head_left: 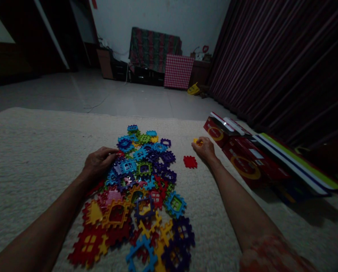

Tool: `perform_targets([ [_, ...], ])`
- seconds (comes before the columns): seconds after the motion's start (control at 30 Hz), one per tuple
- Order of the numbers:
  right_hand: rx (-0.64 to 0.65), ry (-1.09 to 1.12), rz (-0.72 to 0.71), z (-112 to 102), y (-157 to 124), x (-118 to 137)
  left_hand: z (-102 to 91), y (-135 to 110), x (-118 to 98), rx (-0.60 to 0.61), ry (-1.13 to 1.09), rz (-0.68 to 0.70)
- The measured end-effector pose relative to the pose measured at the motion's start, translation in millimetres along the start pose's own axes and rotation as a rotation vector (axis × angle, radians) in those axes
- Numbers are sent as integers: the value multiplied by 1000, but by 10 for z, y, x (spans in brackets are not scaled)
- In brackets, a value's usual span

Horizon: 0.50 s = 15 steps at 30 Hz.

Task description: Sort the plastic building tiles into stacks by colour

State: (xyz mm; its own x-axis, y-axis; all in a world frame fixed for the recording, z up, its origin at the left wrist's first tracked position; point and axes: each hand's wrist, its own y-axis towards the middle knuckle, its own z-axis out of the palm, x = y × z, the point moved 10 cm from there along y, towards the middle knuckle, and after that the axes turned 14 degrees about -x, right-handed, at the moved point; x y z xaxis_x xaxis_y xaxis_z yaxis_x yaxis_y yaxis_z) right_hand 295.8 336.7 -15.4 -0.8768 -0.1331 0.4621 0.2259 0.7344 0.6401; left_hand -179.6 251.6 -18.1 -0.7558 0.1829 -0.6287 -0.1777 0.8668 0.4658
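A pale, textured mat (44, 177) formed the support surface. Its far edge ran across the view, bordered by light tiled floor (72, 90). An elongated pile of interlocking plastic pieces (128, 166) occupied the central zone, extending from the near side toward the far edge. The pieces overlapped in layers; colours included red, yellow, green, light blue, pink and purple. The near end comprised a red window piece (84, 248), a light-blue frame (152, 257) and purple window pieces (189, 232). One red piece (190, 162) lay flat and separate, right of the pile. Dark red cardboard packaging (247, 158) rested farther right, well apart from the pile
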Motion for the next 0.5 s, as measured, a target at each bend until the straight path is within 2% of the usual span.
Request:
perform_targets([
  [0.2,-83,68,32,-34,27,-53,-4,-1,-21,7,18,5],
  [0.37,-219,201,158,-175,18,-271,-12,5,-33,8,21,6],
  [0.5,-141,181,135,-144,-22,-292,-11,3,-22,1,28,7],
])
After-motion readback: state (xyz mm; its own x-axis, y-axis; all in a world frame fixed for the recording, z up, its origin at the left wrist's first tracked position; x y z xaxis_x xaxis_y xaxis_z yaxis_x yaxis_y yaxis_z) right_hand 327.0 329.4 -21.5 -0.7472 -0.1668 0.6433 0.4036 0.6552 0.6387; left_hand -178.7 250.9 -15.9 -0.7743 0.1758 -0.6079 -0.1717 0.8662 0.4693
